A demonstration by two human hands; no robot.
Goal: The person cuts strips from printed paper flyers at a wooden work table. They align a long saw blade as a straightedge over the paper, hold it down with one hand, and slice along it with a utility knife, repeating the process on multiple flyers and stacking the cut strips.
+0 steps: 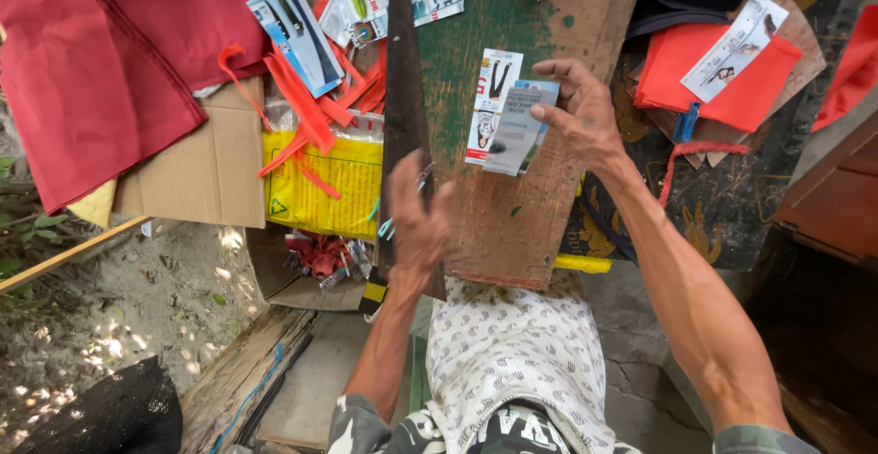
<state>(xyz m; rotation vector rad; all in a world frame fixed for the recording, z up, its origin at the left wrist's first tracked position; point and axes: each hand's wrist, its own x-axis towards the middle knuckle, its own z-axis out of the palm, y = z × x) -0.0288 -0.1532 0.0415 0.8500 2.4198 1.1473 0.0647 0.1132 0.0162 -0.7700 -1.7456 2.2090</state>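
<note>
The printed paper cards point(506, 117) lie fanned on the worn green-painted wooden board point(521, 198) that serves as the counter, across the person's lap. They look thin, light and bendable, glossy enough to slide over one another; I judge them best pinched at an edge or corner, since a flat press would only push them along the wood. The right hand point(581, 111) rests its fingertips on the right edge of the top card, fingers bent, pinning it rather than clenching. Nearer and to the left, the left hand point(416, 216) is closed around small scissors point(402, 207) with light blue handles, beside a long dark wooden ruler-like strip point(402, 125). Further left lie orange fabric strips point(306, 111) over a yellow plastic packet point(322, 184), with red cloth point(101, 52) beyond.
</note>
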